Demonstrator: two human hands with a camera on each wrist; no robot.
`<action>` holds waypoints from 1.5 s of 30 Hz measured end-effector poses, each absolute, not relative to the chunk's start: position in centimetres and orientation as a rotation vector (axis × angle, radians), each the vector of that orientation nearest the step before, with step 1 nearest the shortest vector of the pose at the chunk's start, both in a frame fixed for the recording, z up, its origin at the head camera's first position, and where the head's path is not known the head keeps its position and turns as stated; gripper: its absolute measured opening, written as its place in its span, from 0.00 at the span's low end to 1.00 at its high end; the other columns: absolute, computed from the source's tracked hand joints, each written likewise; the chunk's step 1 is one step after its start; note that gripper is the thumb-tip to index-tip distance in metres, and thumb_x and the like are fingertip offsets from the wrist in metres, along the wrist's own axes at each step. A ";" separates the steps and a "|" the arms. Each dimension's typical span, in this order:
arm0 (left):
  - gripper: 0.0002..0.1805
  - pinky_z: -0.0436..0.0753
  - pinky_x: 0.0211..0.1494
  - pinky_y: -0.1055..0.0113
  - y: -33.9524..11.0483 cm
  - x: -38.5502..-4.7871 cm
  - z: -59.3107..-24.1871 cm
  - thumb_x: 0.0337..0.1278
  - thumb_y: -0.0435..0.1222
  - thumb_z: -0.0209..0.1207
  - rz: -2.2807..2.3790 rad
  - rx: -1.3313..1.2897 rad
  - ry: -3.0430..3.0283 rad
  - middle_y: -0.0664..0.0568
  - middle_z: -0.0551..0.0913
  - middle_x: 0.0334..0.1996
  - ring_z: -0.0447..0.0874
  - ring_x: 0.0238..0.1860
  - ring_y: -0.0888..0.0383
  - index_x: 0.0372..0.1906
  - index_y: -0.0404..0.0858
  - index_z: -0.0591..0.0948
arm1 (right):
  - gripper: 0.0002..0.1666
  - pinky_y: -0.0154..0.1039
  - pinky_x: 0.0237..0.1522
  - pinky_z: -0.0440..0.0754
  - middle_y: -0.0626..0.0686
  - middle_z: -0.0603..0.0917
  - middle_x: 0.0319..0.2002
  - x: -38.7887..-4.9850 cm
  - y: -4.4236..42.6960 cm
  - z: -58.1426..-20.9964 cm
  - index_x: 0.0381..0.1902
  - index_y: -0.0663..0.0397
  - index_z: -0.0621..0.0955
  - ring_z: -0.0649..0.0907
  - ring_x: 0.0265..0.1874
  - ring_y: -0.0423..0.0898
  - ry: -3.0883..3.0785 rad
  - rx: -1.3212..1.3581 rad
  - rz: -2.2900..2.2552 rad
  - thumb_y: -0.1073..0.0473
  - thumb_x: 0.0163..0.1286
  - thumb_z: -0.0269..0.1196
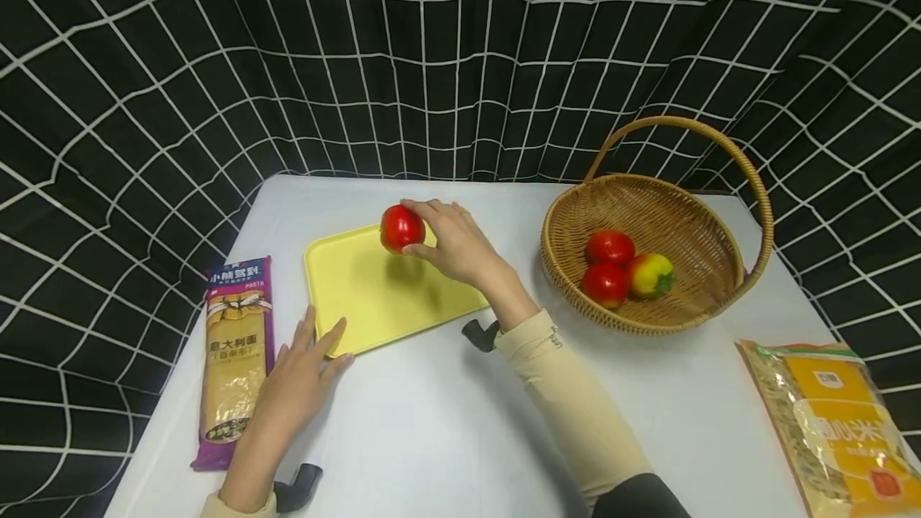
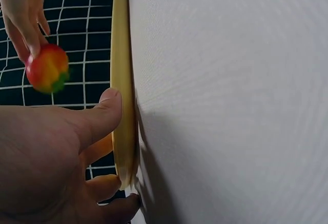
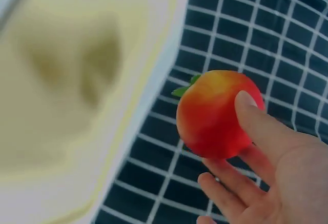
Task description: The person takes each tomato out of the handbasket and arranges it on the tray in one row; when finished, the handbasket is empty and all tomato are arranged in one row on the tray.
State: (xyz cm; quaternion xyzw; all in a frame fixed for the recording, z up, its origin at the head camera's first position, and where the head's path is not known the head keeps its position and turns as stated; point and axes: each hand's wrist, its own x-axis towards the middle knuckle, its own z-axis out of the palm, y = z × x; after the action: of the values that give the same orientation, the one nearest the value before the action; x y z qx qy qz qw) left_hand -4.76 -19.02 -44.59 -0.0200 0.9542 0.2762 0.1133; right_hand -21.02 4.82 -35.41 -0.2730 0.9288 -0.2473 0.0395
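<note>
My right hand (image 1: 460, 244) holds a tomato (image 1: 402, 229) in the air above the yellow tray (image 1: 338, 346). In the right wrist view the tomato (image 3: 218, 114) is red, with yellow around its green leafy top, and sits between thumb and fingers. My left hand (image 1: 297, 380) lies at the tray's near left corner, fingers spread. The left wrist view shows its thumb touching the tray's rim (image 2: 122, 70). In the wicker basket (image 1: 691, 314) at the right lie two red tomatoes (image 1: 610, 247) and one turned with its yellow, green-topped side up (image 1: 651, 275).
A pasta packet (image 1: 236, 350) lies left of the tray, beside my left forearm. At the table's right edge is a yellow-orange bag (image 1: 838, 430). The basket's tall handle (image 1: 751, 174) arches up at the right. A dark grid-patterned curtain (image 1: 446, 62) surrounds the white table (image 1: 432, 430).
</note>
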 end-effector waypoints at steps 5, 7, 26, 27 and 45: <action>0.33 0.45 0.84 0.29 -18.9 -4.8 -44.4 0.81 0.48 0.54 0.803 -0.057 2.789 0.32 0.35 0.86 0.39 0.84 0.27 0.83 0.43 0.64 | 0.43 0.55 0.86 0.59 0.54 0.78 0.73 -20.6 1.9 -37.0 0.81 0.47 0.69 0.76 0.75 0.52 2.799 -0.878 -0.692 0.50 0.73 0.72; 0.34 0.45 0.84 0.29 -18.9 -4.9 -44.4 0.81 0.49 0.54 0.799 -0.067 2.781 0.33 0.35 0.86 0.39 0.85 0.27 0.83 0.44 0.63 | 0.43 0.54 0.86 0.60 0.54 0.79 0.72 -20.3 0.7 -37.7 0.81 0.46 0.69 0.76 0.74 0.51 2.784 -0.890 -0.658 0.49 0.73 0.72; 0.35 0.48 0.82 0.26 -19.0 -4.9 -44.5 0.80 0.50 0.56 0.764 -0.076 2.788 0.32 0.36 0.86 0.40 0.84 0.25 0.82 0.44 0.65 | 0.41 0.45 0.80 0.70 0.52 0.76 0.72 -18.6 -4.6 -40.9 0.83 0.36 0.67 0.77 0.69 0.50 2.732 -0.955 -0.482 0.43 0.76 0.67; 0.35 0.48 0.82 0.26 -19.0 -5.0 -44.5 0.79 0.50 0.56 0.765 -0.077 2.787 0.32 0.36 0.86 0.40 0.84 0.25 0.82 0.44 0.65 | 0.42 0.45 0.79 0.71 0.52 0.76 0.72 -18.6 -4.6 -41.0 0.83 0.35 0.66 0.77 0.69 0.50 2.729 -0.958 -0.481 0.43 0.77 0.67; 0.37 0.46 0.80 0.25 -19.1 -5.1 -44.6 0.79 0.52 0.56 0.769 -0.072 2.749 0.33 0.33 0.86 0.38 0.84 0.24 0.83 0.43 0.64 | 0.54 0.47 0.85 0.63 0.50 0.74 0.77 -18.5 -3.4 -41.2 0.83 0.41 0.64 0.73 0.76 0.47 2.772 -0.956 -0.579 0.39 0.66 0.75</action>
State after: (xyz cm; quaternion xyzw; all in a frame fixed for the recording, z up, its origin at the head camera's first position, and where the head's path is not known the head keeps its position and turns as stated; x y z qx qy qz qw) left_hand -5.12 -19.11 -44.56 -0.0248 0.9529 0.2666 0.1424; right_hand -18.51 -3.38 -41.19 -0.3190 0.9247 -0.1933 0.0765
